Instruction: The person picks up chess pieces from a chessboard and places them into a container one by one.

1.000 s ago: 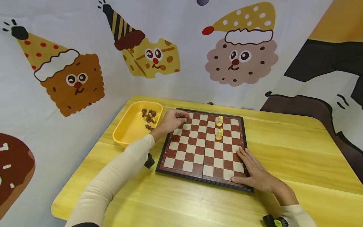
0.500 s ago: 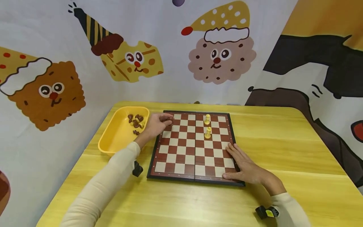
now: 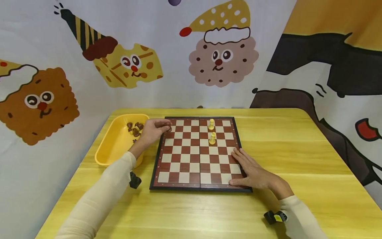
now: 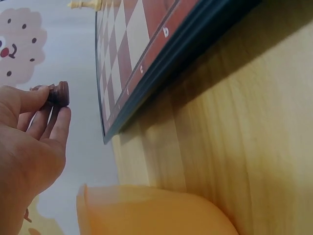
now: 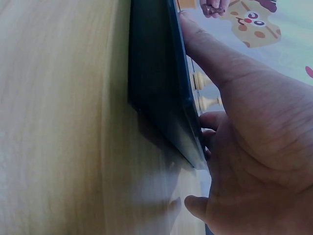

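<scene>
My left hand (image 3: 151,132) pinches a dark brown chess piece (image 4: 61,94) between thumb and fingertips. It is over the far left corner of the chessboard (image 3: 185,159), and the fingers cover part of the piece. My right hand (image 3: 253,174) rests on the board's right edge, fingers spread and fairly straight, thumb near the front right corner. On the right half of the board stand two cream chess pieces, one (image 3: 211,124) in the far row and another (image 3: 212,138) closer. Both are upright.
A yellow plastic tray (image 3: 102,149) lies left of the board, partly behind my left forearm. Several brown and cream chess pieces (image 3: 135,132) are heaped in its far right part. Behind the wooden table (image 3: 179,212) hangs a cartoon-printed backdrop (image 3: 167,93).
The head view has swung right. Relative to the board, my left hand has shifted slightly left towards the far left corner, still pinching the brown piece. My right hand stays on the edge.
</scene>
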Available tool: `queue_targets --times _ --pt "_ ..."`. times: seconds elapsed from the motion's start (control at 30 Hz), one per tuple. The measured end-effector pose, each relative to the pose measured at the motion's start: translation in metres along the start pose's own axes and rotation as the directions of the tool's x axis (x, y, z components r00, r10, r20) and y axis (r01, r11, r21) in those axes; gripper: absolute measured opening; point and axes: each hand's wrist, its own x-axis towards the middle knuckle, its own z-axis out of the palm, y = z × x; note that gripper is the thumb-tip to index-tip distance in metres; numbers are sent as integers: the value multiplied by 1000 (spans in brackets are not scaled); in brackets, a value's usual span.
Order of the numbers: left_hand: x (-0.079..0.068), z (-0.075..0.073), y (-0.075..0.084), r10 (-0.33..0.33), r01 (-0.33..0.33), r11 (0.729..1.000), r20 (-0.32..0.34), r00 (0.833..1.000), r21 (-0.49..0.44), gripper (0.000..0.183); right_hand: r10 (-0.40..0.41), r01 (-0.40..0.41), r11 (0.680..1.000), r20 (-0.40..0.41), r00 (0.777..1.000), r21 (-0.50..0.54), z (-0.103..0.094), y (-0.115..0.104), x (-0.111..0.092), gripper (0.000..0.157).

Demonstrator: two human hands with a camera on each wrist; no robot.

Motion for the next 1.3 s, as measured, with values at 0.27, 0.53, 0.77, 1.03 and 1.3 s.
queue_targets --times 0.27,0.53,0.77,1.03,1.3 --pt "-1 -20 1 -44 45 998 -28 999 54 27 19 -19 1000 38 999 1 -2 -1 3 112" --pt "-5 -34 3 -32 34 997 -22 999 72 26 29 -28 1000 40 999 -14 -2 -2 -2 113" --pt "-6 -51 6 -40 41 998 -32 999 41 26 31 -30 999 44 999 -10 -4 -4 0 113" --pt "-9 -72 8 -49 53 996 -55 997 70 27 38 -38 999 57 998 -16 -6 -6 3 114" --pt "-14 -79 2 -70 77 995 -84 994 71 25 10 -10 1000 25 1000 -1 -3 -6 3 113"
